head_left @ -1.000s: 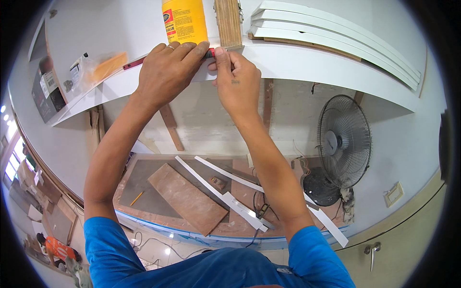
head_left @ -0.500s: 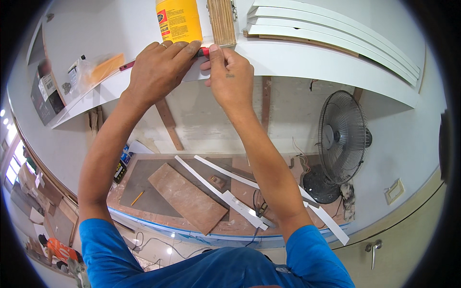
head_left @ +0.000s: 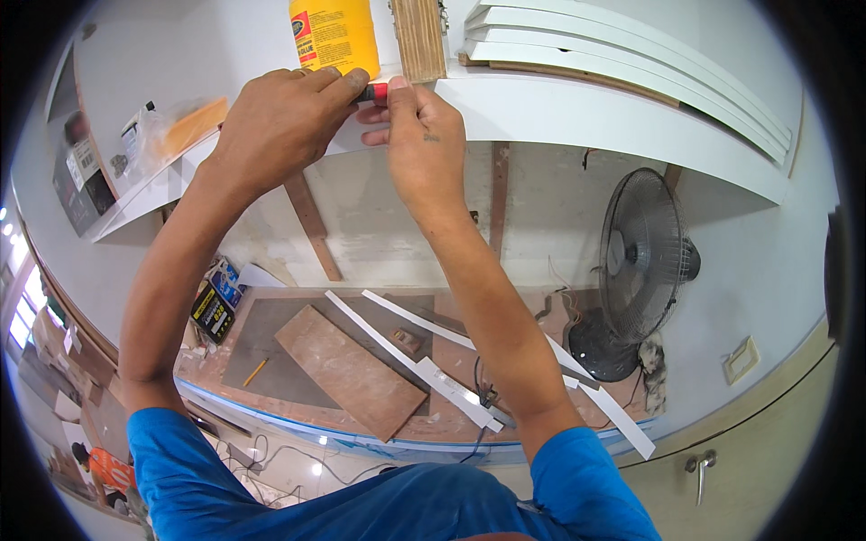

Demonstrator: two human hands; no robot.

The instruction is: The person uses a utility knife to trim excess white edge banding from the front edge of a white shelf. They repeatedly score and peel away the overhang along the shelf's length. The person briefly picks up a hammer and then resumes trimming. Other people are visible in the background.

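My left hand (head_left: 281, 122) is closed round a slim red-and-black tool (head_left: 380, 92) over the front edge of a white shelf (head_left: 559, 108). Only its black-and-red end shows past the fingers, so its kind is hard to make out. At that red end my right hand (head_left: 424, 149) pinches with the thumb and forefinger, while its other fingers curl loosely below. Just behind my hands stands a yellow glue container (head_left: 334, 38). A brown wooden piece (head_left: 418, 41) with metal hardware stands upright to its right.
White panels (head_left: 613, 63) are stacked on the shelf at the right. Below, the worktop (head_left: 262, 311) carries a wooden board (head_left: 347, 370), white strips (head_left: 451, 388), a pencil (head_left: 256, 371) and a fan (head_left: 642, 261). Another person (head_left: 110, 469) is at the far lower left.
Both hands have shifted slightly left along the shelf edge, still on the tool. The tool's other end, seen before left of my left hand, is now hidden.
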